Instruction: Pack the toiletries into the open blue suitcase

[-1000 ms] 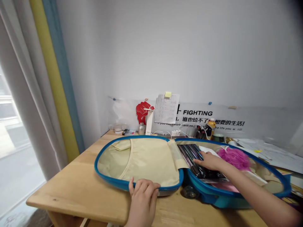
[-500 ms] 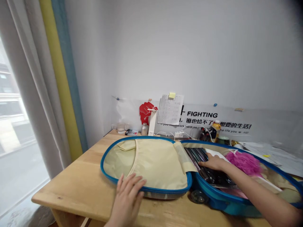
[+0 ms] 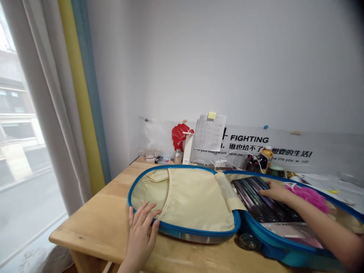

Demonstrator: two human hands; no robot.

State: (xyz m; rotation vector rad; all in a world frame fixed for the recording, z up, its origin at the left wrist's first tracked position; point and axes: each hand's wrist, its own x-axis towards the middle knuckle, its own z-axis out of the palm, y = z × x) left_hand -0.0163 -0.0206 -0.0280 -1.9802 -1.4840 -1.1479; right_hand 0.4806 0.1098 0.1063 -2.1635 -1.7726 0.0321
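Note:
A small blue-rimmed suitcase (image 3: 196, 228) lies open on the wooden desk, its cream-lined lid half to the left and its deeper half to the right. My left hand (image 3: 143, 225) rests with spread fingers on the near left rim of the lid half. Inside the deeper half is a flat pack of dark, pen-like sticks (image 3: 256, 201). At its far right side my right hand (image 3: 277, 191) grips it, thumb on top; some fingertips are hidden. Partly behind my right forearm is a pink mesh bath puff (image 3: 309, 197). Something pale pink lies beneath the pack.
Along the wall stand a glass cup (image 3: 149, 154), a small bottle (image 3: 178, 156), a white lamp (image 3: 187, 148), a power strip with cables and a yellow-labelled bottle (image 3: 265, 157). Papers (image 3: 330, 185) lie behind the suitcase. A curtain and window are at left.
My left hand has slid left along the lid rim. The pack now lies flatter and shows more of its sticks, with my right hand moved to its far side. The view has shifted slightly.

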